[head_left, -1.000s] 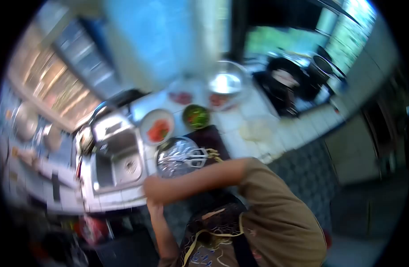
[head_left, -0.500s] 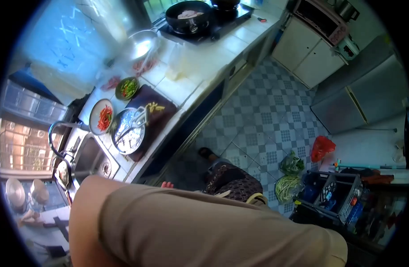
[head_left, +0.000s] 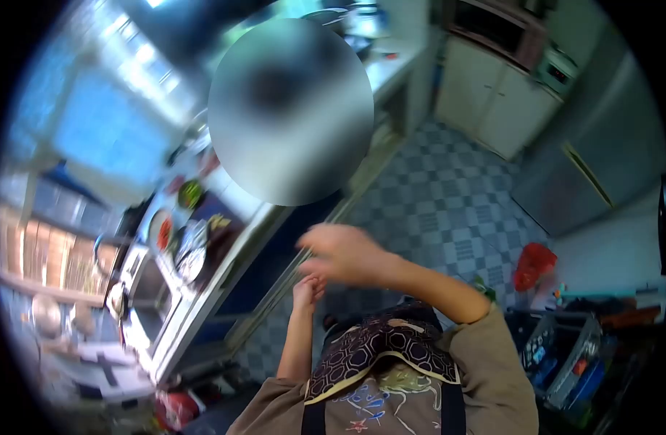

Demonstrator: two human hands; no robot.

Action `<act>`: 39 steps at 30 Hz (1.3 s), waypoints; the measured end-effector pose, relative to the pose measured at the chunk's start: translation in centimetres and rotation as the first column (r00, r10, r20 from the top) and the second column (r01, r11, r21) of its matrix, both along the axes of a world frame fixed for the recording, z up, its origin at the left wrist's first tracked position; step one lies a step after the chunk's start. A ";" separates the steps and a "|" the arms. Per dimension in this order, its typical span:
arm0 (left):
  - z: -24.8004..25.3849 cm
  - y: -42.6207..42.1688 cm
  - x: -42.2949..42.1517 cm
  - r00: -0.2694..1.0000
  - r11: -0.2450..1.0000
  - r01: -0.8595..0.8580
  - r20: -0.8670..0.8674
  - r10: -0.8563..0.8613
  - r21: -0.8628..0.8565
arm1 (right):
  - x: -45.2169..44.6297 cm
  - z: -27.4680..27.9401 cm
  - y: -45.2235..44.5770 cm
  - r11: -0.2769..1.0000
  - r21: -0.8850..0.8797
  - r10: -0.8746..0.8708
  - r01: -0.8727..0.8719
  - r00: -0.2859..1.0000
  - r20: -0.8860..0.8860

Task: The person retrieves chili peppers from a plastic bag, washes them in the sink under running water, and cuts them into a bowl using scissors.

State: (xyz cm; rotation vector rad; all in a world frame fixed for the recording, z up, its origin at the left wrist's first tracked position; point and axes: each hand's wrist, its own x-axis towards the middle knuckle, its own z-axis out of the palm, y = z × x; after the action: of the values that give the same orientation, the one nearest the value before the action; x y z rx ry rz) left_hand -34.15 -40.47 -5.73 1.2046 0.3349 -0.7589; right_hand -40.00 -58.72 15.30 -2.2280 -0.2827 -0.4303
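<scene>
My left hand (head_left: 309, 291) is raised in front of the apron (head_left: 380, 344), its fingers curled in; whatever may be inside them does not show. Just above it and to its right is my right hand (head_left: 340, 254), smeared by motion, its fingers pointing left. The two hands are close together, and I cannot tell whether they touch. Both are away from the counter. The dark patterned apron hangs over a brown shirt (head_left: 492, 370).
On the counter at left are a plate of red strips (head_left: 161, 230), a bowl of chopped greens (head_left: 190, 193), a shiny metal bowl (head_left: 193, 250) and a dark cutting board (head_left: 228, 210). A sink (head_left: 153, 286) adjoins them. A red bag (head_left: 534, 265) and a crate (head_left: 561, 351) stand at right. A blurred disc hides the stove area.
The brown sleeve that filled the lower view has drawn back to the right. Both forearms and the apron front now show, with my hands brought together. The view has shifted.
</scene>
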 end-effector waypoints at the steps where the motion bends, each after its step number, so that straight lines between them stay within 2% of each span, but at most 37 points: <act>1: -0.7 -2.8 -0.3 0.968 0.954 0.246 -0.097 -0.232 0.173 | -2.6 -4.7 -5.0 0.952 0.145 -0.233 0.270 0.944 -0.234; 2: -0.8 -6.3 -1.5 0.950 0.936 0.305 -0.115 -0.289 0.173 | -5.8 -9.8 -9.7 0.820 0.213 -0.431 0.532 0.817 -0.383; 3: -0.4 -10.4 -2.7 0.928 0.918 0.371 -0.090 -0.361 0.140 | -9.9 -14.4 -13.8 0.684 0.170 -0.564 0.709 0.662 -0.493; 4: 0.0 -14.2 -4.0 0.905 0.898 0.426 -0.062 -0.422 0.106 | -14.2 -17.8 -16.9 0.566 0.086 -0.688 0.820 0.527 -0.500; 7: 1.5 -23.3 -7.7 0.860 0.860 0.510 -0.022 -0.509 0.011 | -25.6 -26.8 -24.0 0.400 -0.038 -0.730 0.916 0.293 -0.617; 9: 1.0 -28.0 -9.8 0.833 0.834 0.552 -0.028 -0.552 -0.003 | -30.0 -27.9 -26.6 0.240 0.159 -0.579 0.958 0.272 -0.769; 10: 0.7 -30.2 -10.5 0.811 0.812 0.584 -0.026 -0.584 -0.008 | -31.4 -28.1 -27.5 0.180 0.175 -0.557 0.968 0.247 -0.793; 11: 0.5 -32.3 -11.0 0.807 0.808 0.590 -0.016 -0.590 -0.012 | -32.2 -27.9 -28.6 0.121 0.195 -0.536 0.973 0.230 -0.813; 13: 0.1 -35.8 -12.1 0.664 0.656 0.746 -0.060 -0.745 0.113 | -33.5 -28.4 -30.6 -0.006 0.310 -0.462 0.951 0.273 -0.844; 14: -0.3 -37.5 -12.3 0.639 0.627 0.768 -0.078 -0.765 0.129 | -33.9 -28.9 -31.7 -0.021 0.312 -0.447 0.950 0.271 -0.852; 18: -3.5 -45.7 -13.1 0.600 0.575 0.797 -0.145 -0.787 0.183 | -35.7 -31.6 -37.3 -0.124 0.296 -0.344 0.947 0.239 -0.908; 19: -4.7 -47.6 -13.2 0.552 0.522 0.829 -0.147 -0.821 0.198 | -36.3 -32.7 -38.7 -0.168 0.289 -0.326 0.942 0.224 -0.919; 21: -6.7 -52.9 -13.4 0.557 0.543 0.831 -0.195 -0.807 0.122 | -38.1 -34.8 -42.2 -0.265 0.278 -0.334 0.923 0.183 -0.925; 23: -7.6 -58.3 -14.7 0.444 0.420 0.896 -0.241 -0.863 0.145 | -41.4 -36.9 -43.4 -0.366 0.228 -0.300 0.902 0.118 -0.947; 25: -7.2 -64.7 -16.7 0.326 0.301 0.942 -0.204 -0.923 0.148 | -44.8 -40.6 -45.9 -0.402 0.004 -0.198 0.916 -0.083 -0.977; 26: -7.5 -67.4 -17.7 0.243 0.224 0.967 -0.171 -0.955 0.122 | -46.7 -43.0 -46.4 -0.429 -0.042 -0.208 0.902 -0.144 -0.968; 27: -7.3 -70.1 -19.3 0.188 0.163 0.977 -0.193 -0.963 0.136 | -47.8 -42.7 -47.1 -0.553 -0.007 -0.193 0.833 -0.137 -0.972; 29: -6.7 -75.7 -23.0 -0.046 -0.073 0.969 -0.114 -0.992 0.237 | -50.1 -44.9 -48.1 -0.643 -0.065 -0.157 0.763 -0.214 -0.964; 30: -7.0 -77.7 -24.7 -0.150 -0.172 0.947 -0.100 -0.984 0.271 | -51.1 -45.3 -48.6 -0.674 -0.070 -0.130 0.736 -0.212 -0.969; 32: -8.5 -80.9 -28.4 -0.259 -0.286 0.915 -0.129 -0.957 0.285 | -53.4 -46.2 -50.4 -0.805 0.017 -0.105 0.593 -0.115 -0.988; 33: -9.1 -82.4 -30.8 -0.327 -0.355 0.888 -0.141 -0.934 0.293 | -54.6 -47.5 -51.2 -0.825 0.013 -0.094 0.565 -0.114 -0.989; 35: -10.8 -83.9 -35.2 -0.378 -0.412 0.873 -0.170 -0.910 0.263 | -56.7 -50.7 -52.0 -0.877 0.023 -0.138 0.480 -0.207 -0.968; 36: -12.8 -84.4 -37.4 -0.383 -0.427 0.852 -0.194 -0.903 0.304 | -57.8 -53.0 -52.7 -0.895 -0.036 -0.073 0.444 -0.227 -0.971; 37: -14.7 -85.3 -39.8 -0.388 -0.439 0.829 -0.210 -0.898 0.346 | -59.1 -55.0 -53.6 -0.849 -0.138 -0.063 0.509 -0.359 -0.931; 39: -18.9 -85.8 -43.2 -0.440 -0.491 0.806 -0.221 -0.871 0.330 | -61.7 -56.9 -55.7 -0.768 -0.220 -0.163 0.602 -0.516 -0.841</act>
State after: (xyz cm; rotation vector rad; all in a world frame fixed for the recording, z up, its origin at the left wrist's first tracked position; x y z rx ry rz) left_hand -77.30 -126.25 -24.58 1.7978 -1.2340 -2.2884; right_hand -101.72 -114.42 -41.57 -0.4113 2.2927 -0.5408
